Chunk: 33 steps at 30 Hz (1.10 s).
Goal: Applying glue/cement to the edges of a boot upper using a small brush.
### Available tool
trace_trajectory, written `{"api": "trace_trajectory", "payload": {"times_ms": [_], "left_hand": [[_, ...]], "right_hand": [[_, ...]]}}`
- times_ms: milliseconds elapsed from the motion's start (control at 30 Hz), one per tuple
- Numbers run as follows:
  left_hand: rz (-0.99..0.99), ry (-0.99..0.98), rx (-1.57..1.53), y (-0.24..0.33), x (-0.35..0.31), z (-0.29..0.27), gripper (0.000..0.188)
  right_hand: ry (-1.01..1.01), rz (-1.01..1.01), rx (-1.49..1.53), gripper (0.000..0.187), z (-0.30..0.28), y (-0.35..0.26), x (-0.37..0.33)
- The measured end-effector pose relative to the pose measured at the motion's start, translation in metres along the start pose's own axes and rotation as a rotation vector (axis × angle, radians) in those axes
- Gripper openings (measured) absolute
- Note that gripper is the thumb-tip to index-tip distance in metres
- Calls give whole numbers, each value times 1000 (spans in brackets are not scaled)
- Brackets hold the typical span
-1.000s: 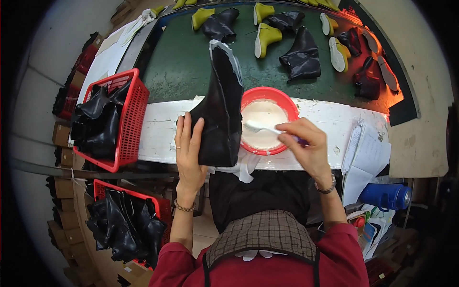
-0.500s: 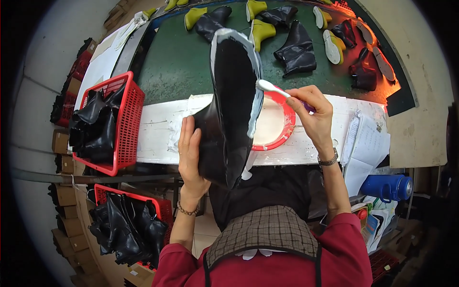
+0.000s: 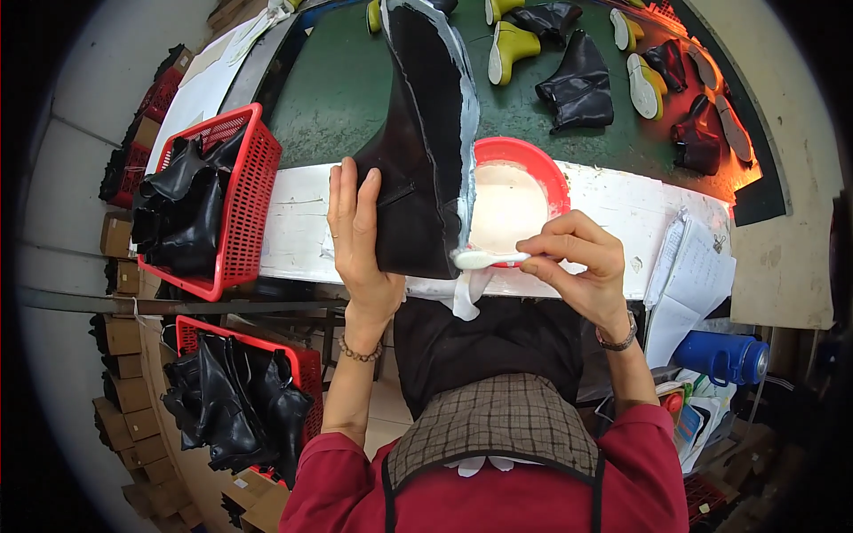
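Note:
My left hand (image 3: pixel 357 233) holds a black leather boot upper (image 3: pixel 395 195) at its heel side, the fingers straight along it and the thumb hidden behind it. Sole opening toward me, the upper stands tilted over the white bench, and a band of pale wet glue (image 3: pixel 470 115) coats its right rim. In my right hand (image 3: pixel 582 269) a white toothbrush (image 3: pixel 484 259) is pinched between thumb and fingers, its head against the lower end of that rim. Just behind the brush sits a red bowl (image 3: pixel 553 174) of cream-white glue.
On the green conveyor (image 3: pixel 329 98) lie black uppers (image 3: pixel 577 84) and yellow-green shoe lasts (image 3: pixel 513 49), some under an orange glow at the right. Red baskets of uppers (image 3: pixel 249 200) stand at my left. Papers (image 3: pixel 689 266) and a blue flask (image 3: pixel 724 357) are at my right.
My right hand has moved the toothbrush down and toward me along the rim to its lower end. My left hand has raised the upper, shifting it farther away.

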<state>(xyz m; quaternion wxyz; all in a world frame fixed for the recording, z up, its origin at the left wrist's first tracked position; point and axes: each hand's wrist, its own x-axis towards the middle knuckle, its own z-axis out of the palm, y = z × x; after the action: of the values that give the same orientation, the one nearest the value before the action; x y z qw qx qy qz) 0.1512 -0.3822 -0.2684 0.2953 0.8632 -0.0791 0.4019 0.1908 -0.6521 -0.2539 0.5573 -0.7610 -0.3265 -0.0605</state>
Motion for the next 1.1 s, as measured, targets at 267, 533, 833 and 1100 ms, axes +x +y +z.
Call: {"api": "trace_trajectory", "payload": {"times_ms": [267,533,833,1100], "left_hand": [[-21,-53,70,-10,-1,-15,59],[-659,21,-607,-54,-24,-75,14],[-1143,-106,-949,-68,-32,-87,36],[-1019,-174,-1156,-60,-18,-79,24]], "right_hand": [[-79,129,57,12,-1,-2,9],[-234,117,-1034,12,-3,73,29],[5,117,-413,14,-36,41,35],[-25,-42,-63,15,-27,30,52]]}}
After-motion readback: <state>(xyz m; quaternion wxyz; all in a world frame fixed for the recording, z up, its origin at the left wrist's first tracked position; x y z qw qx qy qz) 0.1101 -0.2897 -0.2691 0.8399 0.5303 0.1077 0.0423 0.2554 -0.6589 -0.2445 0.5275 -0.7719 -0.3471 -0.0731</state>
